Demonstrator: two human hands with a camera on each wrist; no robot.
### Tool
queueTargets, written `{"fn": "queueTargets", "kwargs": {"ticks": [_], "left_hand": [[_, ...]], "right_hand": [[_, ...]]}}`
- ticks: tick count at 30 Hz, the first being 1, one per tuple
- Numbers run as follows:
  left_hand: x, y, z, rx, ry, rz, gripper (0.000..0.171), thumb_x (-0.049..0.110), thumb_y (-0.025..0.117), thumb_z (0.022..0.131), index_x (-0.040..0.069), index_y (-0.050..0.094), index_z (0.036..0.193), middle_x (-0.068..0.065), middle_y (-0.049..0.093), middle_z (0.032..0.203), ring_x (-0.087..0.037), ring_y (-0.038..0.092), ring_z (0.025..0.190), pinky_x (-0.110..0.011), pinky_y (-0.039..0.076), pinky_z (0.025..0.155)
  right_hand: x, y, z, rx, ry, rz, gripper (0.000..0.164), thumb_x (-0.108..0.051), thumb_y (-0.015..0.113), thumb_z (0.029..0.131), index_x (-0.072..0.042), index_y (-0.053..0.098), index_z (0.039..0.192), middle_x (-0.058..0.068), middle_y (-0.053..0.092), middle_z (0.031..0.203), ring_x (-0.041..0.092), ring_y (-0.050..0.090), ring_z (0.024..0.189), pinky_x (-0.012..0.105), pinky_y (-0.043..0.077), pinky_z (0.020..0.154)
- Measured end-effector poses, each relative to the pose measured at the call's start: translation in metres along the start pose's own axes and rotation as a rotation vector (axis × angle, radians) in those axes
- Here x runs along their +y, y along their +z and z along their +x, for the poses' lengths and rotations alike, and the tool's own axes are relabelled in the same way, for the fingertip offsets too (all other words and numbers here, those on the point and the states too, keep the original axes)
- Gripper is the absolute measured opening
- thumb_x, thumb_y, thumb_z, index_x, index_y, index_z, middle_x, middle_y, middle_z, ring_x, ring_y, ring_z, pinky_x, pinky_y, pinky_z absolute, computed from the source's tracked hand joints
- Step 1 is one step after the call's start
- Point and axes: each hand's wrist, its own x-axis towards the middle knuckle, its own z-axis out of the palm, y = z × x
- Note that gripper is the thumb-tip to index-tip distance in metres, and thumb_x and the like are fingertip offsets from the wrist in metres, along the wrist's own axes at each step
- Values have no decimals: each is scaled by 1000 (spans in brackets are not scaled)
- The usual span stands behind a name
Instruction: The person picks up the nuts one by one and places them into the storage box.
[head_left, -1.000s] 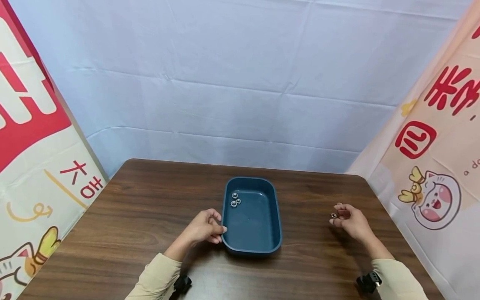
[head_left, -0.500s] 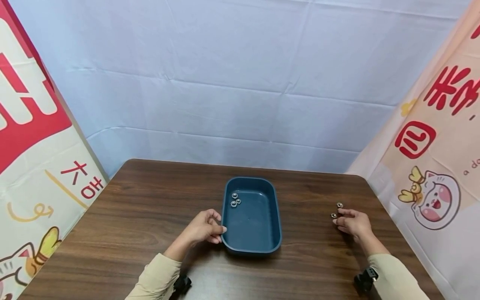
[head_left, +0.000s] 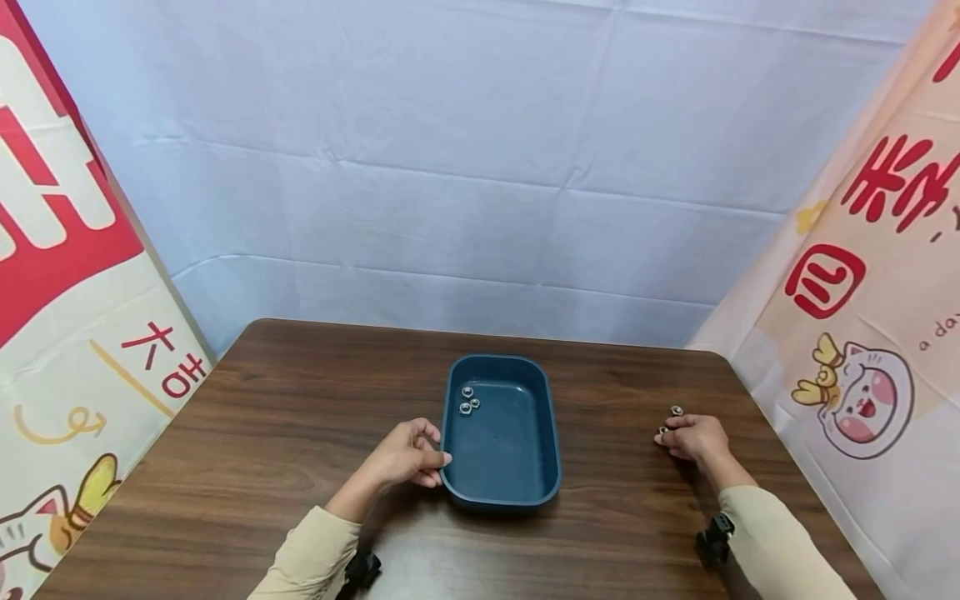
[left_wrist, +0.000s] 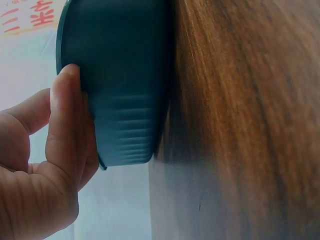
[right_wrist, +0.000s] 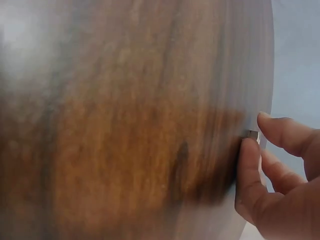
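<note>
A dark blue rectangular tray [head_left: 501, 498] stands on the wooden table. My left hand [head_left: 411, 454] pinches its near left wall, thumb over the rim and fingers along the outside; the left wrist view shows these fingers [left_wrist: 65, 115] against the ribbed side. Inside the tray, several metal nuts [head_left: 466, 408] lie at the left. Far to the right, my right hand [head_left: 693, 439] has thumb and forefinger on either side of a small nut [head_left: 663, 431]. In the right wrist view this nut [right_wrist: 253, 134] is by the thumb tip, with a slight gap below the forefinger.
Another nut [head_left: 677, 410] lies just behind the right hand. The brown table [head_left: 330, 375] ends at a pale cloth backdrop [head_left: 480, 208]. Printed banners hang at the left [head_left: 90, 400] and right [head_left: 840, 275].
The right hand first drew back slightly from the two loose nuts, uncovering both, then moved left and forward around the nearer one. The left hand and tray stay in place.
</note>
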Motion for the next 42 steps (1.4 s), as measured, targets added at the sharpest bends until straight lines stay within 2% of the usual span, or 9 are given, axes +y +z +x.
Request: {"fn": "queueTargets", "kwargs": {"ticks": [6, 11, 16, 20, 22, 25, 30, 35, 42], "left_hand": [[0, 0, 0, -2, 0, 7, 34, -2, 66, 82, -9, 41, 104, -13, 51, 66, -19, 60, 49, -32, 55, 48], [0, 0, 0, 0, 2, 10, 33, -3, 66, 82, -9, 41, 103, -13, 51, 66, -19, 60, 49, -31, 55, 47], [2, 1, -2, -3, 4, 2, 34, -2, 66, 81, -9, 41, 103, -13, 52, 66, -18, 60, 49, -28, 54, 46], [2, 0, -2, 2, 8, 2, 34, -3, 67, 81, -9, 41, 103, -13, 52, 66, -18, 60, 49, -28, 54, 46], [2, 0, -2, 1, 7, -2, 34, -3, 67, 80, -9, 41, 103, -13, 52, 65, -18, 60, 49, -27, 54, 46], [1, 0, -2, -5, 4, -9, 35, -3, 67, 80, -9, 41, 103, -13, 52, 66, -18, 60, 49, -27, 54, 46], [1, 0, -2, -7, 3, -13, 35, -3, 67, 80, -8, 41, 103, -12, 52, 66, -18, 60, 50, -28, 54, 47], [0, 0, -1, -10, 1, -15, 35, -2, 67, 80, -8, 41, 103, -12, 52, 66, -18, 59, 49, -28, 54, 46], [-1, 0, 0, -7, 6, -9, 35, -1, 67, 82, -8, 41, 104, -13, 52, 66, -18, 60, 49, -30, 55, 47]], "right_hand": [[5, 2, 7, 28, -4, -62, 32, 2, 74, 73, 14, 59, 99, 9, 60, 79, 15, 62, 57, 29, 56, 55], [5, 3, 6, 39, -9, -43, 29, 5, 73, 73, 14, 58, 96, 5, 61, 72, 15, 63, 56, 28, 56, 54], [6, 3, 7, 33, 4, -19, 16, 7, 71, 75, 11, 60, 86, 2, 61, 66, 13, 63, 56, 27, 56, 54], [6, 3, 7, 20, -29, -78, 6, 6, 66, 77, 8, 64, 81, 5, 63, 71, 13, 63, 57, 28, 56, 54], [6, 2, 6, 9, -54, -94, 6, 6, 63, 78, 9, 64, 83, 7, 63, 74, 13, 63, 58, 29, 56, 55], [7, 1, 4, -47, -96, -14, 9, 8, 60, 81, 13, 59, 87, 9, 65, 78, 14, 65, 63, 29, 57, 58], [8, 3, 0, -164, -153, 236, 17, 10, 57, 85, 15, 48, 99, 9, 63, 81, 16, 65, 73, 30, 56, 67], [9, 10, -10, -179, -205, 392, 16, 11, 56, 85, 10, 47, 98, 5, 63, 81, 15, 65, 75, 28, 56, 68], [6, 16, -17, -185, -234, 448, 19, 13, 55, 85, 11, 45, 101, 5, 62, 82, 13, 65, 78, 28, 56, 69]]}}
